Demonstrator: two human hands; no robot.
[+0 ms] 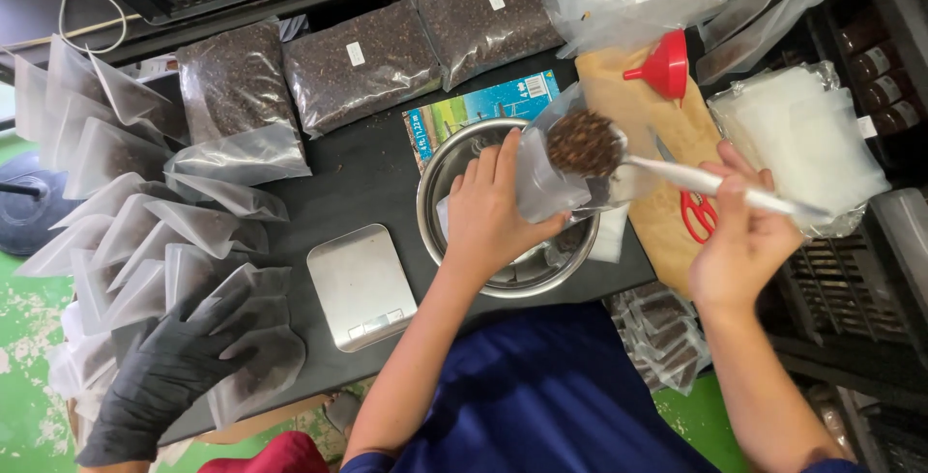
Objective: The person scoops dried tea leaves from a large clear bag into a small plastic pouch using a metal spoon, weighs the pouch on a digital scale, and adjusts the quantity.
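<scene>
My left hand (488, 210) grips a small clear plastic pouch (546, 169), holding its mouth up over a round steel bowl (454, 159). My right hand (739, 231) holds a white-handled scoop (710, 183) heaped with dark brown granules (583, 143), its bowl right at the pouch's mouth. The steel bowl rests on a black table (362, 178), mostly hidden under my left hand and the pouch.
A silver kitchen scale (361, 285) lies left of the bowl. Several filled pouches (145, 231) are spread at the left under another person's black-gloved hand (169, 372). Three big bags of dark granules (358, 62), a red funnel (662, 69), red scissors (698, 214) and empty pouches (797, 135) surround the bowl.
</scene>
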